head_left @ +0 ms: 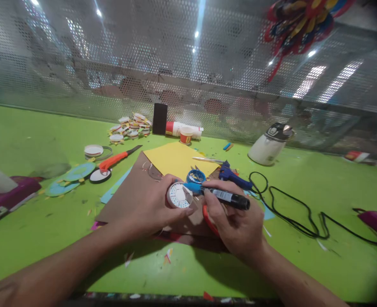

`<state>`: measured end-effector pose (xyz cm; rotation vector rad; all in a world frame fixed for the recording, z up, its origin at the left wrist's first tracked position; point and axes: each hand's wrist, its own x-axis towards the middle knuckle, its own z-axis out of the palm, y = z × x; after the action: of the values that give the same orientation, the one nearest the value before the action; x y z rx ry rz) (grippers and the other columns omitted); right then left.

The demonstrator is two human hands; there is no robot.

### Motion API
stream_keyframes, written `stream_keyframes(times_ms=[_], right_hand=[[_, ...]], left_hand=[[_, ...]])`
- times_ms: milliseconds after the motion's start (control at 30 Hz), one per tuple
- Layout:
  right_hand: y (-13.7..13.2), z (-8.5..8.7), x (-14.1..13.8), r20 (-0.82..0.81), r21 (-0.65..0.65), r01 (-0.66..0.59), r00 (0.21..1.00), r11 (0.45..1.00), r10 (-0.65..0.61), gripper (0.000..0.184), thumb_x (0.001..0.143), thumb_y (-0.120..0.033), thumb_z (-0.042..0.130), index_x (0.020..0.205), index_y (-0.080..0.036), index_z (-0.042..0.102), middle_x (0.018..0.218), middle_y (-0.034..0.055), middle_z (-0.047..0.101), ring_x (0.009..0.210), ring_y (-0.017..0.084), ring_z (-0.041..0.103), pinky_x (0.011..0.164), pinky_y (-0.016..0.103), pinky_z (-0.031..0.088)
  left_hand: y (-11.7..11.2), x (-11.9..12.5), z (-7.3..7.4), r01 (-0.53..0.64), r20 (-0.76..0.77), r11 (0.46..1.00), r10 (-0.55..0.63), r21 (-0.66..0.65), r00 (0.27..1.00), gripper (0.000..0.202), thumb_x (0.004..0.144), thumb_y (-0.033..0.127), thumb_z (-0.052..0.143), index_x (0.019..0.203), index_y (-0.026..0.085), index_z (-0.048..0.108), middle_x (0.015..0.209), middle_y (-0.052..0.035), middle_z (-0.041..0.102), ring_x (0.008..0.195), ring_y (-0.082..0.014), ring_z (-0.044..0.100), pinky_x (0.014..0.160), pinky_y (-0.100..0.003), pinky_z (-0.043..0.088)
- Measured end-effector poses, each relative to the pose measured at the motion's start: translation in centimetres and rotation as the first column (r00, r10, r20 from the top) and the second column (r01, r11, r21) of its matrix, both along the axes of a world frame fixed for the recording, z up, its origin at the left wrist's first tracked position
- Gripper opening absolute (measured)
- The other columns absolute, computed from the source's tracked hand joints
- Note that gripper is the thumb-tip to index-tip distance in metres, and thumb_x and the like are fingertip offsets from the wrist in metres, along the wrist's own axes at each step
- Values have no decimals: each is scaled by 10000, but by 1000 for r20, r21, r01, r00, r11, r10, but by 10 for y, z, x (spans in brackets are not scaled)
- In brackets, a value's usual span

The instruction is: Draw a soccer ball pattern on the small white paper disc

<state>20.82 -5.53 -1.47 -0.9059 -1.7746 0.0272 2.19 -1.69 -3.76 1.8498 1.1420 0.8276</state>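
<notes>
My left hand (150,204) is closed around a small white round paper disc (179,196) with a pattern of lines on its face. My right hand (236,219) grips a black marker (231,198) with a blue cap end, its tip at the disc's right edge. Under both hands lies a brown cardboard sheet (127,196), with a yellow paper sheet (178,160) on its far part. A red curved piece (209,221) shows beneath my right hand. A blue ring (196,175) sits just beyond the disc.
On the green table (41,230) lie an orange cutter (118,159), blue paper discs (70,179), a blue glue gun (233,175) with a black cord (297,213), a white jug (269,145), a glue bottle (183,128), stacked paper rings (129,126) and purple devices (6,196) at both sides.
</notes>
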Motion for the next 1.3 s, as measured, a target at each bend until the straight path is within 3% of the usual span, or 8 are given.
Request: stream_keyframes(times_ms=[267,567,833,1067,1167,1300], right_hand=[[1,0,-2,15,11,16,1000,1000,-16,117,852,-150,616,939,-97,674,845,72,745,783,108,712,777,156,541],[1,0,-2,35,4,16,999,1000,-16,118,859,-162,613,942,-101,672,844,72,746,778,109,711,761,160,543],[0,2,-2,69,18,-21,997,1000,20,103,856,-133,609,938,-103,663,844,76,741,773,109,706,762,158,539],[-3,4,-5,108,56,-24,994,998,18,77,846,-143,625,907,-115,663,791,70,737,700,127,695,670,186,546],[-1,0,-4,104,77,-25,994,997,17,71,842,-156,641,908,-135,660,768,56,730,677,140,682,647,225,546],[0,-7,0,35,119,-5,999,993,1,136,815,-130,681,948,-150,660,824,60,736,769,160,701,740,271,562]], left_hand=[[0,1,2,1,-30,998,1,55,1000,433,744,415,729,1050,182,528,942,-32,629,837,-210,593,700,-330,457],[0,2,2,14,32,1000,-15,11,999,447,731,369,739,1071,172,525,967,-39,629,856,-209,599,720,-327,474],[-3,1,4,19,-6,999,-19,31,1000,407,739,368,726,1040,176,530,935,-30,625,833,-208,593,700,-319,459],[-1,0,1,31,-70,991,-22,132,997,330,746,284,705,1017,193,540,923,-7,620,835,-196,580,703,-310,444],[-2,0,1,23,-70,992,-15,124,997,359,749,319,710,1037,194,534,937,-14,621,845,-202,582,709,-318,448],[-2,0,2,-4,-50,994,9,108,999,443,740,412,731,1064,190,525,967,-35,632,867,-216,597,724,-330,463]])
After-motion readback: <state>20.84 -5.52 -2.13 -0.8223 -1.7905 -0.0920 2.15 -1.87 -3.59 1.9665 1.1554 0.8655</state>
